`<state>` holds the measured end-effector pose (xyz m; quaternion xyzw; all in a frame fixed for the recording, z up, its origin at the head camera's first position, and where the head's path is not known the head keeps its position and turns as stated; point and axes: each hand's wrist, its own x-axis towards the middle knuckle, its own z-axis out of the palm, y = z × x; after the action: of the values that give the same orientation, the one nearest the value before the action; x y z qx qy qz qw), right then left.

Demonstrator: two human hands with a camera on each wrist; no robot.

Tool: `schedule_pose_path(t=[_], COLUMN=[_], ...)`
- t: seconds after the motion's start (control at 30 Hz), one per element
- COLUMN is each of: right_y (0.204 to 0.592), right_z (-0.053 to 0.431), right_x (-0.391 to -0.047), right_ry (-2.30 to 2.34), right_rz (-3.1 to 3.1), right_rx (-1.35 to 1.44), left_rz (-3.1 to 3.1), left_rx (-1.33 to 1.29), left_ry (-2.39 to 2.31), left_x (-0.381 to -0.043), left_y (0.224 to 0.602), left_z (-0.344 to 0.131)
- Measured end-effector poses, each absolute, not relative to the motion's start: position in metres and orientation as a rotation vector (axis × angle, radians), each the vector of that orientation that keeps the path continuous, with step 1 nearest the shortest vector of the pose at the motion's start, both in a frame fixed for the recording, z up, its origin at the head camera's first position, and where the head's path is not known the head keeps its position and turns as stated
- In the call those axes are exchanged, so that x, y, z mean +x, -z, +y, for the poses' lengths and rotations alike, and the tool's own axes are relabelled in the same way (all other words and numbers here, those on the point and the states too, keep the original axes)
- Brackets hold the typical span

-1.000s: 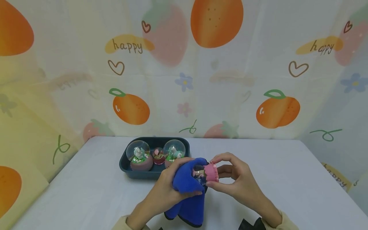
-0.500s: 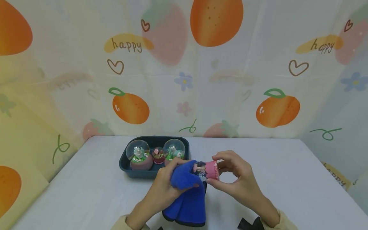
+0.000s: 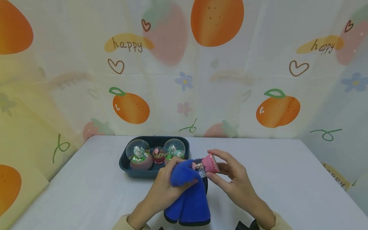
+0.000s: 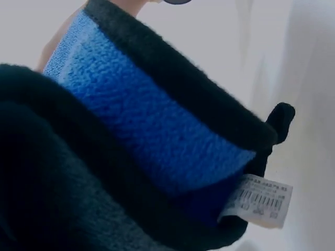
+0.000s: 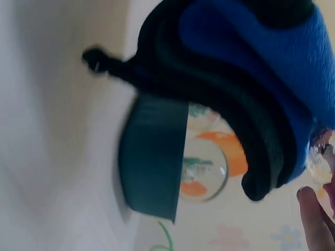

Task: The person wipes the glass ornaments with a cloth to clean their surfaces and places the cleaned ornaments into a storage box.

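My left hand (image 3: 164,183) grips a blue cloth (image 3: 191,204) with black edging, bunched around the clear dome of a small snow globe. The cloth's lower part hangs toward the table's near side. Thumb and fingers of my right hand (image 3: 235,179) pinch the globe's pink scalloped base (image 3: 210,163). The globe lies on its side, base to the right, with part of its dome covered by the cloth. In the left wrist view the cloth (image 4: 152,110) fills much of the picture, and a white label (image 4: 261,201) sticks out from its edge. A fingertip (image 5: 309,209) shows beside the globe in the right wrist view.
Behind my left hand stands a dark blue-green tray (image 3: 141,174) on the white table (image 3: 72,191). It holds two large snow globes, left (image 3: 140,153) and right (image 3: 174,149), with a small globe (image 3: 158,156) between them. A fruit-print curtain (image 3: 184,95) hangs behind.
The snow globe has turned and tilted, its pink base rising slightly. My right hand has shifted a little up and left with it. The hanging cloth has swung a bit right.
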<state>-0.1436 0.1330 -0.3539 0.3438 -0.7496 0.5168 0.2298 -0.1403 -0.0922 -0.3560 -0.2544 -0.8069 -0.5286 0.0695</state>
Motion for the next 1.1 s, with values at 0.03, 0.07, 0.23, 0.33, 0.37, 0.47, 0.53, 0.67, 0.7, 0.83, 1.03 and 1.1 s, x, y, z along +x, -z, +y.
schedule_pose_path(t=[0.03, 0.07, 0.23, 0.33, 0.37, 0.47, 0.53, 0.67, 0.7, 0.83, 1.03, 1.1], right_y=[0.3544, 0.3549, 0.3557, 0.3551, 0.3548, 0.3544, 0.3544, 0.3547, 0.3547, 0.3554, 0.3571, 0.3573], right_z=[0.1326, 0.1323, 0.1325, 0.1329, 0.1329, 0.1324, 0.1319, 0.1316, 0.1315, 0.1307, 0.1279, 0.1287], right_x=[-0.1433, -0.143, -0.1417, -0.1413, -0.1409, -0.1392, -0.1382, -0.1379, -0.1379, -0.1359, -0.135, -0.1358], right_ry=[-1.445, -1.472, -1.565, -1.615, -1.636, -1.689, -1.716, -1.742, -1.749, -1.781, -1.79, -1.768], right_rz=[-2.077, -2.086, -2.105, -2.083, -2.074, -2.049, -2.036, -2.021, -2.021, -2.083, -2.181, -2.19], right_rx=[0.934, 0.923, 0.868, 0.858, 0.854, 0.84, 0.83, 0.814, 0.815, 0.798, 0.842, 0.884], left_rz=[-2.432, -2.436, -2.448, -2.485, -2.508, -2.564, -2.582, -2.608, -2.617, -2.658, -2.673, -2.679], left_rx=[-0.766, -0.767, -0.804, -0.828, -0.835, -0.847, -0.846, -0.84, -0.847, -0.884, -0.875, -0.87], left_ry=[1.593, 1.597, 1.611, 1.619, 1.616, 1.595, 1.58, 1.552, 1.541, 1.481, 1.452, 1.458], left_x=[-0.1404, -0.1405, -0.1413, -0.1412, -0.141, -0.1401, -0.1394, -0.138, -0.1376, -0.1367, -0.1361, -0.1354], left_y=[0.3562, 0.3564, 0.3583, 0.359, 0.3591, 0.3595, 0.3595, 0.3595, 0.3595, 0.3605, 0.3608, 0.3606], left_z=[-0.0921, -0.0919, -0.0914, -0.0911, -0.0909, -0.0899, -0.089, -0.0883, -0.0882, -0.0877, -0.0871, -0.0864])
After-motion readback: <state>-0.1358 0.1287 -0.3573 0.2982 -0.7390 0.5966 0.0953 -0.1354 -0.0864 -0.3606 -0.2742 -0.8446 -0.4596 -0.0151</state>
